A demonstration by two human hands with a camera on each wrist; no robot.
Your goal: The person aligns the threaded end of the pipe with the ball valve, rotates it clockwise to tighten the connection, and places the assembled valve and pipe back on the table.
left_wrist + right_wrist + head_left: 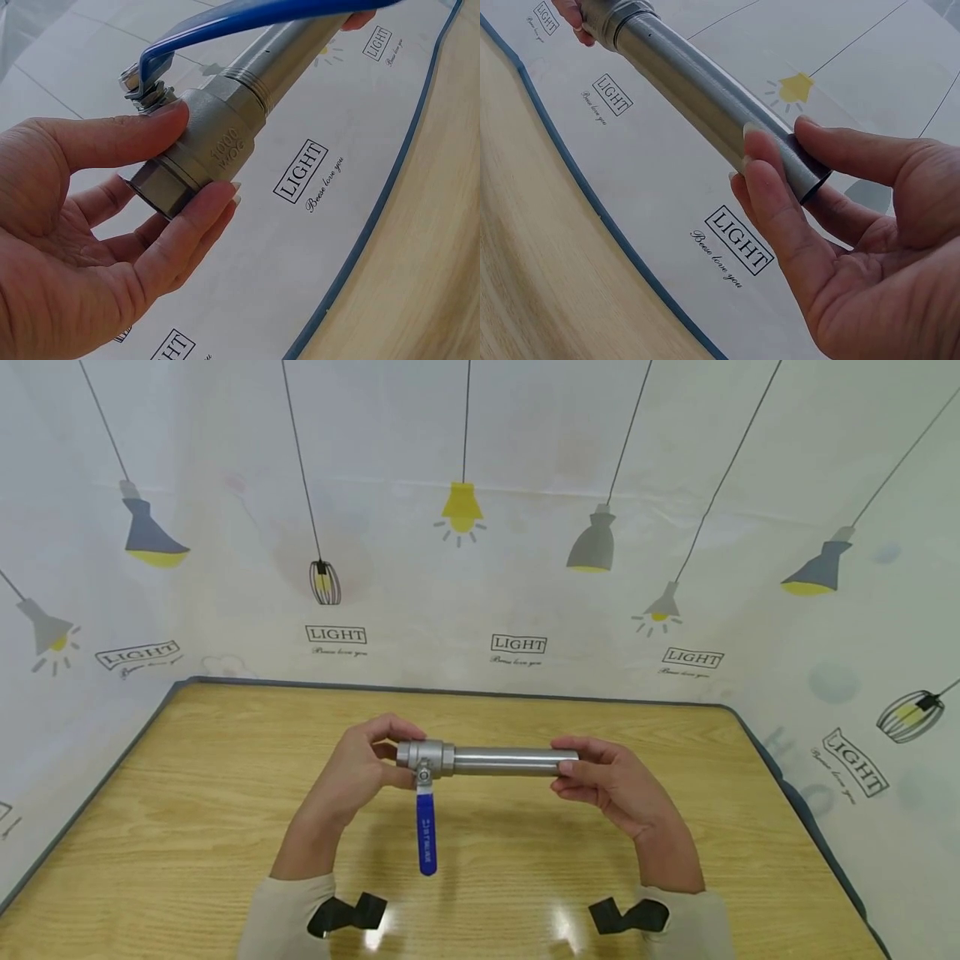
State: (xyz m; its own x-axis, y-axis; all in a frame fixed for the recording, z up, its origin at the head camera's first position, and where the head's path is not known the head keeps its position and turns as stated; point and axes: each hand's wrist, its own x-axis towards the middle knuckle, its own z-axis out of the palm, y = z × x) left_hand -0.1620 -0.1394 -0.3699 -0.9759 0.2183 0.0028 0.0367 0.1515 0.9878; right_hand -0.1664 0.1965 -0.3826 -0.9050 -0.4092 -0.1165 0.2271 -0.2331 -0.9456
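Left hand (pixel 360 767) pinches blue-levered silver metal valve (pixel 432 755), right hand (pixel 615 783) pinches cylindrical steel tube (pixel 502 761); keep both coaxial (threads (pixel 249 85) show).

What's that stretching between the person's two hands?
The head view shows a metal pipe joined to a valve: the left hand grips the valve, the right hand the pipe's far end. A blue handle juts from the valve.

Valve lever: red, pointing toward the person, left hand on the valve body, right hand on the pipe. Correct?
The lever is blue, not red, as the head view shows. It does point toward the person, with the left hand on the valve body and right hand on the pipe.
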